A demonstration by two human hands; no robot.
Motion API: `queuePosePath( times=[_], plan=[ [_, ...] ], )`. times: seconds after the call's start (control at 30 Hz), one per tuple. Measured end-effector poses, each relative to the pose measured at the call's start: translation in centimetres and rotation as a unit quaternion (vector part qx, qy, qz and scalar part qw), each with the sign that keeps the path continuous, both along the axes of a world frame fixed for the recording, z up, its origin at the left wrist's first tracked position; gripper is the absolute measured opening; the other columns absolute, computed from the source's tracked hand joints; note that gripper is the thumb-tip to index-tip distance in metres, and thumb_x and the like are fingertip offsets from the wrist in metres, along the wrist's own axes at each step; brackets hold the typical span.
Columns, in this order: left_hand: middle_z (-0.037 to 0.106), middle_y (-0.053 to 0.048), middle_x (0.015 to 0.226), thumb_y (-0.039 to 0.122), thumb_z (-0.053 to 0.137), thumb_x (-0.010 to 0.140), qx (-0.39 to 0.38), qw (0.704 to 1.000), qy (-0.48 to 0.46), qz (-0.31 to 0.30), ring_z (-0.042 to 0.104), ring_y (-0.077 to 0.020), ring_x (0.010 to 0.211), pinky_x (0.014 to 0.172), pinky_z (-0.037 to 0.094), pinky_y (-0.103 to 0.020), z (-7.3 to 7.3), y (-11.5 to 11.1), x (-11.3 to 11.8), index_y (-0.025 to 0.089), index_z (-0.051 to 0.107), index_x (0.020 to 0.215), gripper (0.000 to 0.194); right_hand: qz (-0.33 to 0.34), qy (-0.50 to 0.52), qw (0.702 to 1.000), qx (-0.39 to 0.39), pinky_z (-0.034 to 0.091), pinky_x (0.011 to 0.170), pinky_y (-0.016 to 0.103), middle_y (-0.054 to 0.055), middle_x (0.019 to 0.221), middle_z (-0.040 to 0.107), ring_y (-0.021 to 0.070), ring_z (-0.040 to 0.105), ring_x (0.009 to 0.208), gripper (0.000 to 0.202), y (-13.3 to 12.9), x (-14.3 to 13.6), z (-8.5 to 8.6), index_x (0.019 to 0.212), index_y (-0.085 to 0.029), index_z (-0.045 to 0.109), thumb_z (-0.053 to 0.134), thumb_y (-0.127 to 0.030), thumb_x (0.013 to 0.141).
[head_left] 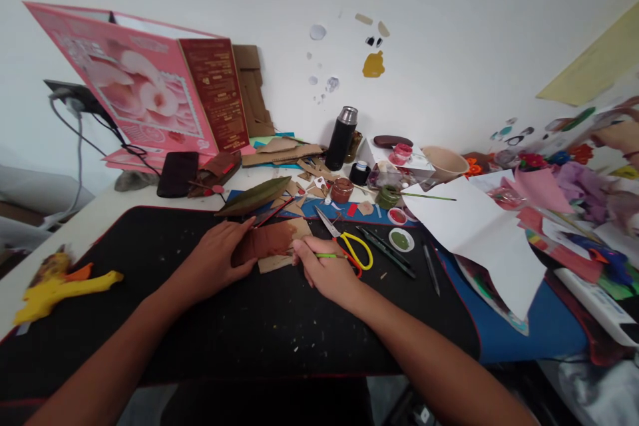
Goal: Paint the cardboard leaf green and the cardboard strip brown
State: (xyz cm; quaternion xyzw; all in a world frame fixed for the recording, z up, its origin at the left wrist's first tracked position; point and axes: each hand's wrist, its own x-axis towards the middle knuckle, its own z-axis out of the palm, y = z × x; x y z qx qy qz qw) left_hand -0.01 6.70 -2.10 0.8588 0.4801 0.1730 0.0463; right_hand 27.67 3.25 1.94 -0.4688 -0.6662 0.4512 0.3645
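A piece of cardboard (272, 237), coated over much of its face with reddish-brown paint, lies on the black desk mat. Its right end shows bare tan. My left hand (219, 251) grips the cardboard's left end, thumb along the near side and fingers along the far side. In my right hand (324, 269) is a thin paintbrush (329, 255) with a green handle; its tip is hidden near the cardboard's right part. Scissors (356, 247) with yellow and orange handles lie beside my right hand, blades partly spread. An open jar of brown paint (341, 190) stands behind the cardboard.
A yellow glue gun (64, 286) lies on the left. Behind are a dried leaf (257, 196), cardboard scraps, a black flask (341, 138) and a green paint jar (388, 197). Dark pens (387, 251) and a lid with green paint (401, 239) lie right, near white paper (479, 233).
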Motion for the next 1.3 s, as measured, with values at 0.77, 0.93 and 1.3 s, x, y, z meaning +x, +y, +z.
queuePosePath(
  times=[0.77,0.93,1.3],
  plan=[
    [0.07,-0.02,0.138,0.048,0.062,0.093,-0.015,1.0,-0.009,0.005,0.064,-0.0384,0.127,0.113,0.046,-0.054,0.2,-0.1,0.1,0.013,0.045,0.159,0.077,-0.052,-0.009,0.999,0.001,0.039,0.049,0.026,-0.007,0.044,0.046,0.0142,0.048,0.04,0.054,1.0,3.4,-0.2,0.079,-0.023,0.063,0.047,-0.066,0.106],
    [0.071,-0.017,0.137,0.048,0.063,0.092,-0.017,1.0,-0.02,0.008,0.064,-0.039,0.127,0.112,0.047,-0.055,0.2,-0.1,0.1,0.016,0.046,0.159,0.077,-0.084,-0.004,0.996,0.001,0.037,0.046,0.026,-0.006,0.043,0.048,0.0141,0.047,0.037,0.057,1.2,5.0,-0.5,0.078,-0.023,0.061,0.046,-0.072,0.104],
    [0.07,-0.019,0.138,0.048,0.062,0.094,-0.017,1.0,-0.002,0.005,0.064,-0.0379,0.128,0.113,0.046,-0.053,0.1,0.0,-0.1,0.014,0.045,0.159,0.076,-0.036,-0.027,0.999,0.022,0.041,0.053,0.027,-0.007,0.045,0.048,0.014,0.048,0.041,0.053,0.6,2.0,-0.2,0.077,-0.024,0.063,0.045,-0.062,0.109]
  ],
)
